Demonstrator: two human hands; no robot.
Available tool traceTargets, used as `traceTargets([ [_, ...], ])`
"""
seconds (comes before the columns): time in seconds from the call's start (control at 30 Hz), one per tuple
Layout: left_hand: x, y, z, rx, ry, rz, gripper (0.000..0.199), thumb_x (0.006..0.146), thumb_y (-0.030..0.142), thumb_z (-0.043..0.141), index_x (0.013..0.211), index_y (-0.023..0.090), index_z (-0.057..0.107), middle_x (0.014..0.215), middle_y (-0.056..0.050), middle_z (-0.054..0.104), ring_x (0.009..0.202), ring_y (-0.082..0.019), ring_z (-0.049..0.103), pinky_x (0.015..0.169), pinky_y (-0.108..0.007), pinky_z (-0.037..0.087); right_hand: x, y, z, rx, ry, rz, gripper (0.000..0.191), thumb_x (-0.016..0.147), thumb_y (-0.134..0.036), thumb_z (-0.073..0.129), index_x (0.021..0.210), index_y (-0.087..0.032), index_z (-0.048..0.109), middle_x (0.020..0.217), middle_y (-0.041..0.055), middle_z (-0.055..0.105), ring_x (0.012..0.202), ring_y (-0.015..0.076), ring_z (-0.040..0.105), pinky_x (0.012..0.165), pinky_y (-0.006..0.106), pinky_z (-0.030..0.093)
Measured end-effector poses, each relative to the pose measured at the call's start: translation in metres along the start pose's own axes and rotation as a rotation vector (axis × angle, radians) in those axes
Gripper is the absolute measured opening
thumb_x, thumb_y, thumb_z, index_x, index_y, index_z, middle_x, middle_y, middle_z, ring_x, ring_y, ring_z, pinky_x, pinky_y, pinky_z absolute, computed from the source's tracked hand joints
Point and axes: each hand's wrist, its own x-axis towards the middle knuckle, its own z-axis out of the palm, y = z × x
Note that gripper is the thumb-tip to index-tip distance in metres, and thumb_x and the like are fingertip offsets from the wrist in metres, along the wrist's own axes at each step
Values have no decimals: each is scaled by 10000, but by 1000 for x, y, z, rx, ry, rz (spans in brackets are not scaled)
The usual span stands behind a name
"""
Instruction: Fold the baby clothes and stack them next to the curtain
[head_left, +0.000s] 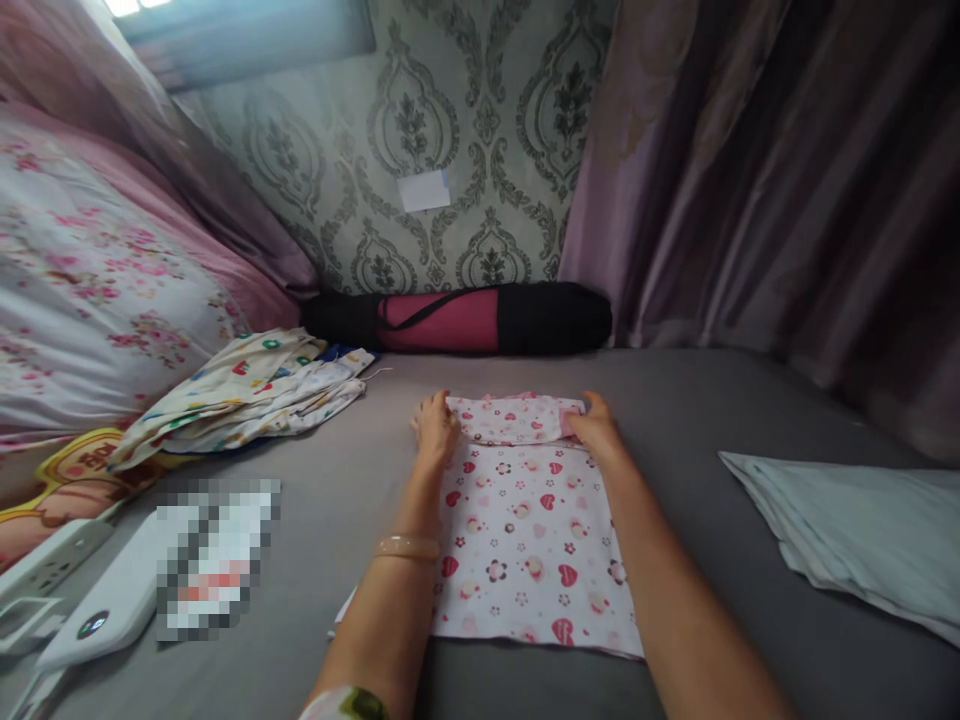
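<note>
A white cloth printed with red hearts and flowers (529, 545) lies on the grey surface in front of me, its far end folded over into a band. At the left end of that band, my left hand (436, 428) is closed on the cloth's edge, with a bangle on the wrist. My right hand (595, 420) grips the band's right end, beside a pink patch, its thumb and fingers around the fabric. Both forearms reach along the two sides of the cloth.
Patterned clothes (255, 390) are heaped at the left, near a floral bundle (112, 270). A power strip (56, 560) and white device (120, 590) lie front left. Pale folded fabric (885, 520) is at right; a black and pink bag (465, 320) lies by the wall.
</note>
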Motion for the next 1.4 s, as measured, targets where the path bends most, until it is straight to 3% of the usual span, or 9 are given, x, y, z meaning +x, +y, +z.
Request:
traceTargets([
  [0.1,-2,4,5,53,-75,143,366,906,224,363,1190,214,593,1265,-132,595,1214,-271,507,1030,-413,346,6,2,-4,-111,-87,-150,386,676,-95,584,1027,-207,699,898,36,713,856,192,660,762,277,529],
  [0.2,-4,5,13,158,-197,169,455,958,348,303,1313,147,505,1424,-162,471,1354,-279,381,1105,-409,272,4,1,-9,-241,-125,-171,280,712,-95,552,899,-189,739,887,45,726,904,205,661,801,292,515],
  [0.37,-7,4,17,304,-303,130,672,968,503,178,1478,77,277,1561,-160,236,1448,-299,177,1156,-435,188,-9,0,-10,-590,-110,-163,304,770,-104,566,1008,-188,735,1089,97,701,1028,229,639,880,299,476],
  [0.8,-6,5,11,327,-344,91,771,929,589,207,1499,71,238,1577,-137,182,1454,-324,129,1162,-493,147,-43,-14,-7,-952,-46,-323,390,927,-118,331,1143,-116,655,1198,199,566,1140,302,515,868,366,426],
  [1.0,-13,21,13,366,-105,203,607,975,425,241,1408,32,404,1508,-187,345,1433,-313,218,1167,-481,148,-49,-18,4,-1035,-25,-521,403,890,-88,341,1158,-64,641,1361,218,487,1279,332,397,1009,445,324],
  [1.07,-17,30,17,341,-78,299,547,990,334,191,1386,50,438,1482,-160,403,1416,-276,275,1164,-434,190,-52,-15,19,-1002,-86,-660,447,923,-134,317,1298,-68,550,1460,180,410,1373,305,294,1099,459,217],
  [1.17,-25,39,25,319,-156,428,514,986,289,217,1393,57,431,1472,-140,426,1400,-254,313,1159,-402,219,-60,-8,45,-934,-266,-814,501,974,-233,253,1429,-99,414,1526,110,335,1435,251,184,1159,452,87],
  [1.27,-29,36,30,331,-229,451,522,978,302,264,1421,59,396,1499,-135,384,1405,-261,305,1162,-409,218,-67,-2,59,-914,-416,-819,532,976,-255,220,1466,-97,356,1543,79,302,1437,221,194,1170,410,102],
  [1.4,-28,28,33,341,-240,402,561,989,373,214,1454,94,359,1515,-126,355,1417,-255,283,1171,-441,190,-68,0,58,-943,-467,-745,554,972,-292,223,1484,-106,322,1556,61,266,1438,221,194,1170,402,120],
])
